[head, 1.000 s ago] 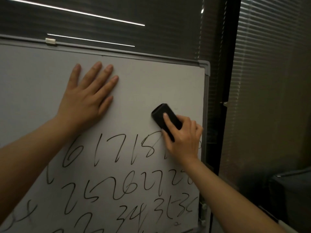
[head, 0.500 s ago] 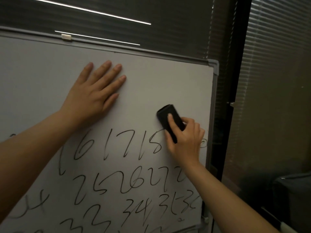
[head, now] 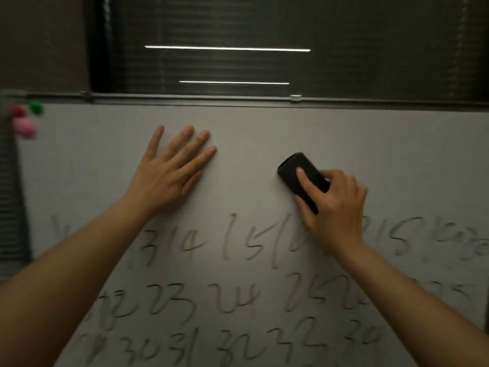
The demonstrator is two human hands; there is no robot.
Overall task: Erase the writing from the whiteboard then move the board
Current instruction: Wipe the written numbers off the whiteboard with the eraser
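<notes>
The view has swung leftward along the whiteboard [head: 264,133] since a second ago: its right edge, then just beside the right hand [head: 333,205], is out of sight now, and rows of numbers that were hidden further left have come into view. The right hand grips the black eraser [head: 299,173], index finger laid along its back, pressing it to the board just above the top row of writing [head: 238,239]; the band above both hands is bare of writing. The left hand [head: 169,173] lies flat with fingers spread, well to the left of the eraser, bracing the board as before. That suggests the erasing is moving along the top row, with at least three rows of numbers below the hands left to wipe, so moving the board is some way off. Far to the left of the left hand, small coloured magnets [head: 25,120] cling near the board's upper corner. Above the hands, dark window blinds [head: 264,27] carry reflected light strips. The left forearm lies over part of the writing, so it will likely have to shift for the eraser to reach there.
</notes>
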